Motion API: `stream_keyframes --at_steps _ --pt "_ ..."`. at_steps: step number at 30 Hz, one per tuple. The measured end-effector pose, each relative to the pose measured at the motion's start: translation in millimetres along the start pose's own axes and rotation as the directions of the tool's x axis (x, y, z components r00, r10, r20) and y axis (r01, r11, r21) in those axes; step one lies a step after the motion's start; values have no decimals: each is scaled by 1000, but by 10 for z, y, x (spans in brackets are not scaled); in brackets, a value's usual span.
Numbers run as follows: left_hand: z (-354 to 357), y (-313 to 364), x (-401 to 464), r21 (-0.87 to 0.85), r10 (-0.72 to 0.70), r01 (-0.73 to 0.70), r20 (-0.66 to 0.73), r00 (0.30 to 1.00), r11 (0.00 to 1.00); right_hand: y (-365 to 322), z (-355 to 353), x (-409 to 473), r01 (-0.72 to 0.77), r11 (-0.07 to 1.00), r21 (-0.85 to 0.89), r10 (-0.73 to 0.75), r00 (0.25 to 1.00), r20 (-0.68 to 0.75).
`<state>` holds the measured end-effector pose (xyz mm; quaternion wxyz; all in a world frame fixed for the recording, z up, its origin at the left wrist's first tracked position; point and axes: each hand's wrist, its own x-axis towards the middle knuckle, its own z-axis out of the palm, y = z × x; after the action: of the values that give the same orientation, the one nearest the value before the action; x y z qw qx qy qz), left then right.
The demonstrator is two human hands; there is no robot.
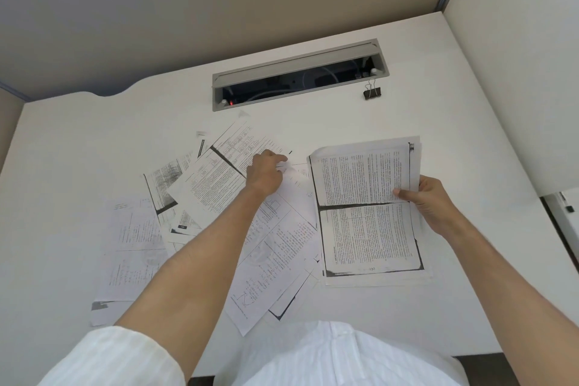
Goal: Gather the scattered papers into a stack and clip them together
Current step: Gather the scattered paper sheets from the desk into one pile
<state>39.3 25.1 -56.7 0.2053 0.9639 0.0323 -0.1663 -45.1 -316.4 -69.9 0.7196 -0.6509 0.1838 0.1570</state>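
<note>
A person in a white striped shirt (pixel 329 357) leans over a white desk (pixel 470 307), both bare forearms reaching forward across it. At about four o'clock from the centre of the desk, the right hand (pixel 434 202) pinches the right edge of a gathered stack of photocopied pages (pixel 365 213), thumb (pixel 407 194) pressed on the top sheet and the fingers curled underneath and out of sight; the stack's far corners lift and curl slightly off the desk while its near edge rests on the surface. The top sheet shows two blocks of dense printed text with dark copier borders. Toward eight o'clock, loose scattered papers (pixel 200 213) lie fanned and overlapping at different angles, some printed with text, some with diagrams and equations; the left forearm crosses above them. Farther on, near the desk's centre, the left hand (pixel 266 172) rests knuckles up on one diagram-printed sheet (pixel 238 147), fingers bent and drawn together at its edge; whether they grip the sheet or only press it cannot be told. Beyond, at twelve o'clock, a grey cable tray (pixel 297 66) sits open in the desk. At one o'clock, just beside the tray's right end and well apart from all the papers, a black binder clip (pixel 372 91) stands with its wire handles up.
</note>
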Motion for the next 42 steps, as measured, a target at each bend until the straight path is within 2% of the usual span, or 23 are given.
stream_keyframes --at_steps 4,7,13,21,24,27,29,32,36,39,42 --pt "-18 -58 24 71 -5 -1 76 997 997 15 -7 8 -7 1000 -1 7 1000 -7" --pt "5 -148 -17 135 43 -58 107 993 989 18 6 6 -13 1000 -8 13 1000 -9" --pt "63 -211 -71 281 177 -187 62 982 941 30 40 10 -13 1000 -16 13 1000 -4" --pt "153 -317 -222 279 267 -242 -56 962 929 26 219 23 -4 1000 -8 4 1000 8" --pt "207 -329 -281 153 222 -200 -143 965 968 46 265 22 -3 1000 -8 3 1000 15" --pt "194 -324 -333 -54 75 -91 -237 968 994 65 305 11 3 1000 7 -3 999 40" --pt "134 -322 -368 -248 -37 -31 -266 963 968 72 328 -2 -6 1000 27 4 998 68" --pt "-1 -318 -410 -518 -140 -11 -251 958 855 76 371 -17 -39 996 76 29 991 130" --pt "-175 -259 -473 -749 -172 -66 -236 956 660 94 461 -40 -98 982 158 60 971 232" --pt "-252 -193 -525 -855 -171 -79 -192 966 512 103 544 -50 -123 975 184 65 954 294" --pt "-251 -112 -563 -901 -171 -80 -167 971 427 79 626 -71 -112 978 178 51 948 315"
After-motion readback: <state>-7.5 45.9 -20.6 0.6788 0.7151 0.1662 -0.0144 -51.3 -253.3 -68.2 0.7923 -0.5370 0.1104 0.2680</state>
